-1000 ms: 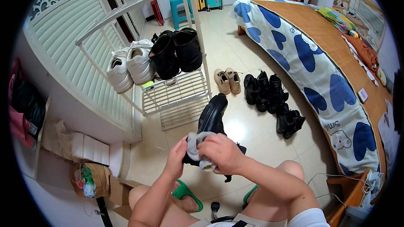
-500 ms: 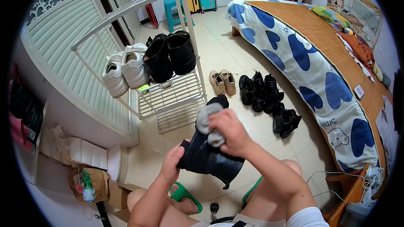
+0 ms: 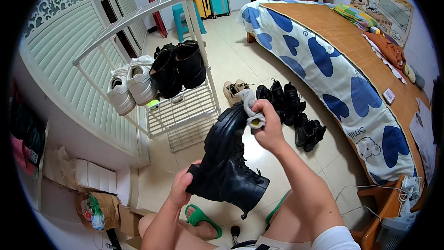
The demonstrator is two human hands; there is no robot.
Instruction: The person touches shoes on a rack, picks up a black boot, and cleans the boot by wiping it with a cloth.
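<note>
A black lace-up boot (image 3: 221,169) is held up over my lap, its toe pointing up and away and its shaft opening low on the right. My left hand (image 3: 180,187) is closed on the heel end of it. In my right hand (image 3: 268,129) is a bunched grey cloth (image 3: 248,99), with a bit of yellow showing at its lower fold. The cloth is at the boot's toe; whether it presses on the leather I cannot tell. The tread of the sole faces left and the laces face right.
A white rack (image 3: 210,93) carries white sneakers (image 3: 141,83) and black boots (image 3: 189,65). Beige shoes (image 3: 230,91) and several black boots (image 3: 289,104) stand on the floor. A bed (image 3: 319,60) runs along the right. A paper bag (image 3: 108,203) sits at lower left.
The boot has turned, so its sole and laces now show more. My right hand has moved right and slightly up with the cloth, from over the boot to its toe.
</note>
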